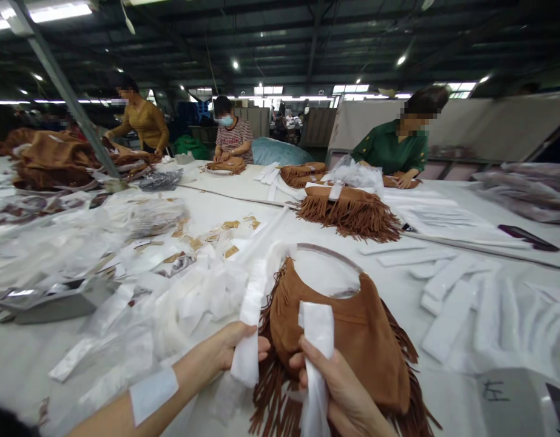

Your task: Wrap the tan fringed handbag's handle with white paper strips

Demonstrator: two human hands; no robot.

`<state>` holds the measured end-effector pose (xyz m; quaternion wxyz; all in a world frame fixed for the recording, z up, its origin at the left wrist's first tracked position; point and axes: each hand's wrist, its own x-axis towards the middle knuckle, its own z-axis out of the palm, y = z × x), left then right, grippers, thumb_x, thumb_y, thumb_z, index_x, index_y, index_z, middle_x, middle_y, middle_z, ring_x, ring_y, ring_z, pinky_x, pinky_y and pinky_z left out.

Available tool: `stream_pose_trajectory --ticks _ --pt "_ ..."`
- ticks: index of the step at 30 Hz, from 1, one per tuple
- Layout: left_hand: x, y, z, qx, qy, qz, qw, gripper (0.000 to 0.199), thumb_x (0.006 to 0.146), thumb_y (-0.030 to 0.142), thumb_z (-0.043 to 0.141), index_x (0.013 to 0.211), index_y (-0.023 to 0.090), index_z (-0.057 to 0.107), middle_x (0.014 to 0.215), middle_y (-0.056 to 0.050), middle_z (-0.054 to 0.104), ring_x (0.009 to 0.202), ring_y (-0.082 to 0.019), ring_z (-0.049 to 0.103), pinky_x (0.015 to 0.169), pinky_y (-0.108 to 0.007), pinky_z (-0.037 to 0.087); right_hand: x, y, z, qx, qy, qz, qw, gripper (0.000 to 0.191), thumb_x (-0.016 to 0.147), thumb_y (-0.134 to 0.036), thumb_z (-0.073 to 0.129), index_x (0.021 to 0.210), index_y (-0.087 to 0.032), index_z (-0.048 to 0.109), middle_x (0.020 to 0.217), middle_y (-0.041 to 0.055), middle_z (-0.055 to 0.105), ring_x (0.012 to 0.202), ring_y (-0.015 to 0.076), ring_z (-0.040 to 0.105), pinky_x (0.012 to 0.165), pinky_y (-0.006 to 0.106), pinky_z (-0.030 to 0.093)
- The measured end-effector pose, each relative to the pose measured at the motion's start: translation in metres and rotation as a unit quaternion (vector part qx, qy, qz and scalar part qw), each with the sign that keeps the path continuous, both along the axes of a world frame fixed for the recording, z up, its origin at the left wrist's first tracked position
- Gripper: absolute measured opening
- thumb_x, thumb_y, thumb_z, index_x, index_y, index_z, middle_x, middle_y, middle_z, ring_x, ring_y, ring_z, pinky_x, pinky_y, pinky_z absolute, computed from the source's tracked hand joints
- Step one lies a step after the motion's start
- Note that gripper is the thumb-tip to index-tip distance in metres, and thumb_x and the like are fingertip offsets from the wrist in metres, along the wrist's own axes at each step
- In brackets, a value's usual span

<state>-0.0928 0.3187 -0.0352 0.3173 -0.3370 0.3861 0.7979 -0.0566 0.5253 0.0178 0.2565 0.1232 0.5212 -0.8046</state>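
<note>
A brown fringed handbag (343, 328) lies on the white table in front of me, its curved handle pointing away. My left hand (234, 349), at the bag's left side, is closed on a white strip (249, 334) that stands up between thumb and fingers. Over the lower middle of the bag, my right hand (332, 379) pinches a second white strip (318, 334), which is folded over at the top and hangs down below the fingers. A pale blue patch (153, 391) is on my left forearm.
Clear plastic and white wrapping (193, 297) cover the left, with small tan tags (230, 225) beyond. White strips (462, 303) lie at the right. Another fringed bag (347, 212) is farther back. Three people work across the table (207, 209); a metal pole (74, 91) rises at left.
</note>
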Motion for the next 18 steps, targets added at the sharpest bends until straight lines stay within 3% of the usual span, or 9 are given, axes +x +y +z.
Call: stream_pose_trajectory --ticks 2,5,7,8,10,12,13,15,18 --pt "0.006 0.002 0.011 -0.035 -0.009 -0.014 0.999 0.031 0.090 0.026 0.050 0.112 0.005 0.052 0.070 -0.009 0.066 0.058 -0.019 0.062 0.062 -0.030 0.053 -0.001 -0.008 0.002 0.000 0.005 -0.002 1.000 0.054 0.059 -0.056 0.090 0.075 -0.010 0.066 0.065 0.0063 0.063 0.049 0.0097 0.050 0.046 0.018 0.047" --pt "0.018 0.004 0.034 0.007 0.069 -0.057 0.996 0.036 0.094 0.031 0.043 0.113 0.005 0.057 0.082 -0.011 0.069 0.069 -0.019 0.064 0.076 -0.030 0.053 -0.003 -0.018 0.007 0.012 0.021 -0.029 0.999 0.055 0.056 -0.053 0.092 0.078 -0.009 0.068 0.074 0.0111 0.066 0.053 0.0116 0.054 0.047 0.018 0.048" --pt "0.033 0.002 0.051 -0.003 0.133 -0.098 0.986 0.044 0.094 0.038 0.042 0.119 0.005 0.055 0.103 -0.015 0.068 0.091 -0.023 0.065 0.090 -0.034 0.049 -0.003 -0.024 0.013 0.018 0.035 -0.035 0.999 0.056 0.056 -0.054 0.091 0.080 -0.008 0.069 0.073 0.0116 0.066 0.054 0.0131 0.055 0.047 0.019 0.049" --pt "0.041 0.000 0.059 -0.051 0.162 -0.114 0.979 0.051 0.092 0.044 0.046 0.125 0.007 0.052 0.117 -0.018 0.063 0.106 -0.026 0.061 0.098 -0.037 0.045 -0.002 -0.026 0.017 0.019 0.041 -0.032 0.998 0.057 0.057 -0.054 0.091 0.080 -0.007 0.069 0.070 0.0108 0.065 0.054 0.0138 0.055 0.048 0.020 0.050" --pt "0.061 -0.004 0.076 -0.215 0.239 -0.108 0.941 0.068 0.083 0.053 0.059 0.134 0.011 0.044 0.141 -0.018 0.046 0.132 -0.029 0.040 0.113 -0.041 0.028 0.001 -0.033 0.024 0.012 0.055 -0.018 0.998 0.057 0.058 -0.055 0.090 0.080 -0.006 0.070 0.065 0.0092 0.064 0.053 0.0151 0.056 0.049 0.022 0.051" --pt "0.080 -0.006 0.089 -0.359 0.342 -0.075 0.865 0.077 0.078 0.055 0.065 0.138 0.013 0.042 0.150 -0.014 0.033 0.142 -0.028 0.023 0.118 -0.038 0.013 0.005 -0.042 0.030 0.001 0.070 -0.005 0.998 0.056 0.060 -0.055 0.089 0.080 -0.006 0.070 0.065 0.0097 0.064 0.055 0.0166 0.057 0.052 0.024 0.052" --pt "0.088 -0.005 0.095 -0.393 0.387 -0.065 0.832 0.077 0.078 0.056 0.065 0.138 0.014 0.042 0.151 -0.013 0.032 0.142 -0.027 0.022 0.119 -0.036 0.011 0.008 -0.048 0.032 -0.006 0.080 -0.001 0.997 0.055 0.061 -0.055 0.088 0.080 -0.007 0.070 0.068 0.0106 0.065 0.057 0.0176 0.059 0.055 0.025 0.053" --pt "0.101 -0.002 0.100 -0.390 0.445 -0.059 0.804 0.077 0.079 0.056 0.063 0.139 0.013 0.040 0.145 -0.014 0.040 0.137 -0.028 0.033 0.116 -0.035 0.019 0.013 -0.063 0.037 -0.024 0.104 0.006 0.994 0.055 0.063 -0.054 0.087 0.084 -0.006 0.071 0.074 0.0123 0.067 0.064 0.0197 0.061 0.061 0.026 0.053" --pt "0.110 0.003 0.097 -0.348 0.450 -0.047 0.821 0.094 0.076 0.054 0.069 0.146 0.011 0.023 0.132 -0.016 0.053 0.120 -0.029 0.051 0.103 -0.035 0.035 0.020 -0.088 0.044 -0.041 0.131 0.018 0.990 0.060 0.063 -0.056 0.087 0.093 -0.007 0.071 0.083 0.0132 0.068 0.068 0.0216 0.062 0.063 0.028 0.053"
